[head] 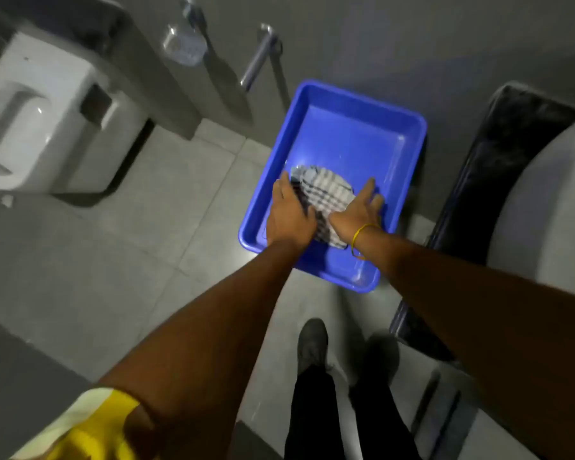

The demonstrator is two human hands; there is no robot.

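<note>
A blue plastic tub [356, 127] stands on the grey tiled floor below a wall tap. Inside it lies a bunched checked cloth [326, 190], grey and white. My left hand [289, 217] is on the cloth's left side with its fingers curled into the fabric. My right hand [356, 210], a yellow band on its wrist, lies flat on the cloth's right side with the fingers spread. Both arms reach down into the tub's near half. The part of the cloth under my palms is hidden.
A white toilet [44, 117] stands at the left. A metal tap [259, 58] and a hose holder [185, 44] are on the grey wall. A black-topped counter with a white basin [545, 194] is at the right. My shoes [312, 346] stand on the tiles.
</note>
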